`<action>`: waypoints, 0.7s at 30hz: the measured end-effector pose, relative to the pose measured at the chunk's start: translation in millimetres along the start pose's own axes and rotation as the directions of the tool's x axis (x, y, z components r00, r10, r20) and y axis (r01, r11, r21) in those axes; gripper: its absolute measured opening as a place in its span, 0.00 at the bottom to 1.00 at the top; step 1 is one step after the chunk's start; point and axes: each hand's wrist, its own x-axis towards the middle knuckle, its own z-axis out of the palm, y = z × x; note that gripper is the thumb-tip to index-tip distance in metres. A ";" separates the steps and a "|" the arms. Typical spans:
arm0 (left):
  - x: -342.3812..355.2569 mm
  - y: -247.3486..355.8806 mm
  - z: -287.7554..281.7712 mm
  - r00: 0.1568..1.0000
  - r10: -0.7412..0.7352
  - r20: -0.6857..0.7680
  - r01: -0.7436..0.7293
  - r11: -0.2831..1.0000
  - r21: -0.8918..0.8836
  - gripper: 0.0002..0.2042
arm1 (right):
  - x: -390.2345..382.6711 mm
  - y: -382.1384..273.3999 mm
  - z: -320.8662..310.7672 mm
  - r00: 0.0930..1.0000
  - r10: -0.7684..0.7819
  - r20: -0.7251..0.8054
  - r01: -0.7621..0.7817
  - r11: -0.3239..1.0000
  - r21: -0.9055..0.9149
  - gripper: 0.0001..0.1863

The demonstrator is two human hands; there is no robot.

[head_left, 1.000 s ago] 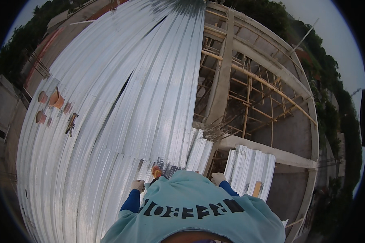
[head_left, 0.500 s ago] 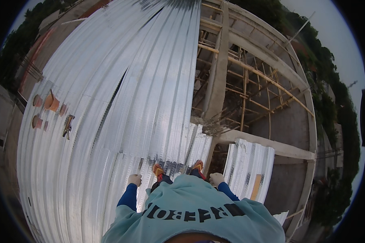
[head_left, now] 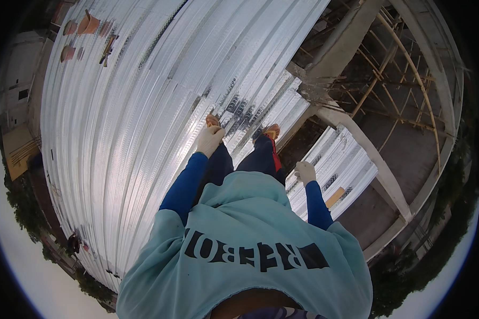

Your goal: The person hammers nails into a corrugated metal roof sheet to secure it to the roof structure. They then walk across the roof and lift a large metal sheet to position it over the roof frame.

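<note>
I stand on a roof of shiny corrugated metal sheets (head_left: 143, 133), my sandaled feet on the ridges. My left hand (head_left: 211, 140), in a pale glove, hangs in front of my left leg, over the foot. Its fingers are curled in, and nothing sticks out of them. My right hand (head_left: 305, 172), also gloved, is held out beside my right leg in a loose fist. Beneath it in the picture lies a separate short stack of metal sheets (head_left: 351, 154); I see no contact. A tan strip (head_left: 335, 197) rests on that stack.
An orange bucket (head_left: 88, 23), a smaller round container (head_left: 67, 53) and a dark tool (head_left: 107, 50) sit on the sheets at far left. To the right, the roof drops into an open bay with concrete beams (head_left: 346, 40) and bamboo scaffolding (head_left: 378, 74).
My view has tilted and turned, so the bucket and tool now sit nearer the top left. Both hands appear farther forward from my body, the left now over the left foot.
</note>
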 end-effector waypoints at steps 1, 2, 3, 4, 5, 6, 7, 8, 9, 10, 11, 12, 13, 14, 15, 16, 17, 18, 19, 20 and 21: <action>-11.4 11.0 15.7 1.000 -0.011 0.020 0.010 1.000 0.018 0.18 | 13.4 1.7 -14.3 1.000 0.004 -0.013 -0.005 1.000 -0.020 0.13; -23.3 25.1 25.7 0.999 -0.017 0.039 0.016 0.999 0.037 0.19 | 24.9 2.5 -27.8 1.000 0.004 -0.026 -0.005 0.999 -0.037 0.14; -33.8 18.1 35.8 1.000 -0.009 0.013 0.008 0.997 0.073 0.19 | 33.2 -3.5 -39.8 0.999 -0.004 -0.035 0.004 1.000 -0.011 0.16; -43.3 9.9 41.2 0.999 -0.036 0.006 0.035 0.995 0.098 0.19 | 40.1 -7.5 -52.6 0.998 -0.020 -0.051 0.021 1.000 0.017 0.18; -50.5 4.2 45.8 0.999 -0.046 -0.004 0.046 0.992 0.119 0.19 | 52.2 -5.4 -68.6 0.999 -0.012 -0.042 0.014 0.999 0.039 0.18; -59.8 -2.6 48.0 0.998 -0.054 -0.013 0.055 0.989 0.140 0.19 | 63.2 -2.1 -80.2 0.999 -0.005 -0.033 0.007 0.998 0.062 0.19; -64.0 -18.8 47.7 0.996 -0.063 -0.067 0.073 0.984 0.160 0.18 | 74.8 -5.2 -87.8 1.000 -0.009 -0.028 0.012 0.996 0.090 0.20; -68.9 -26.8 46.2 0.988 -0.114 -0.107 0.125 0.987 0.103 0.18 | 79.2 -7.8 -91.0 1.000 -0.004 -0.030 0.007 0.997 0.083 0.20; -73.6 -32.4 43.6 0.976 -0.164 -0.143 0.172 0.984 0.043 0.17 | 79.1 -9.0 -92.8 0.999 0.000 -0.033 0.002 0.997 0.077 0.20; -75.4 -34.2 39.9 0.962 -0.209 -0.174 0.209 0.978 -0.019 0.17 | 79.3 -10.7 -94.3 0.999 0.000 -0.041 0.003 0.997 0.075 0.20; -75.8 -32.4 36.2 0.956 -0.224 -0.187 0.226 0.974 -0.011 0.17 | 82.3 -9.3 -96.2 1.000 -0.006 -0.020 0.007 0.997 0.078 0.19; -76.0 -30.7 30.8 0.951 -0.237 -0.199 0.242 0.970 -0.002 0.17 | 84.8 -5.7 -91.1 0.999 -0.003 -0.044 0.007 0.996 0.087 0.18; -73.1 -28.9 26.9 0.945 -0.247 -0.214 0.254 0.967 0.006 0.17 | 78.3 -10.1 -82.0 0.997 0.000 -0.071 0.007 0.995 0.096 0.17; -67.8 -28.9 24.3 0.950 -0.236 -0.202 0.237 0.971 -0.018 0.17 | 70.3 -15.3 -70.1 0.995 0.002 -0.099 0.009 0.994 0.104 0.16; -60.1 -27.6 19.3 0.958 -0.228 -0.174 0.226 0.974 -0.030 0.17 | 61.0 -16.1 -60.5 0.993 -0.010 -0.117 0.020 0.996 0.086 0.15; -52.8 -29.6 14.5 0.964 -0.217 -0.153 0.212 0.976 -0.050 0.17 | 56.4 -15.2 -48.7 0.991 -0.032 -0.134 0.041 0.997 0.061 0.14; -42.3 -30.7 8.7 0.971 -0.206 -0.124 0.200 0.978 -0.059 0.17 | 53.4 -13.5 -36.9 0.990 -0.028 -0.136 0.036 0.998 0.060 0.14; -33.7 -33.5 4.5 0.975 -0.201 -0.095 0.194 0.978 -0.075 0.17 | 49.2 -12.2 -25.7 0.990 -0.021 -0.138 0.029 0.998 0.052 0.13; -23.6 -33.8 0.7 0.978 -0.198 -0.064 0.192 0.977 -0.093 0.17 | 43.8 -11.4 -12.7 0.987 -0.038 -0.157 0.041 0.999 0.018 0.14; -15.7 -34.2 -3.2 0.978 -0.197 -0.069 0.188 0.975 -0.115 0.16 | 35.4 -11.5 1.0 0.984 -0.050 -0.171 0.047 0.999 -0.023 0.14; -7.9 -34.7 -8.4 0.978 -0.197 -0.074 0.185 0.973 -0.138 0.16 | 28.1 -12.9 15.2 0.978 -0.102 -0.185 0.088 0.993 -0.081 0.15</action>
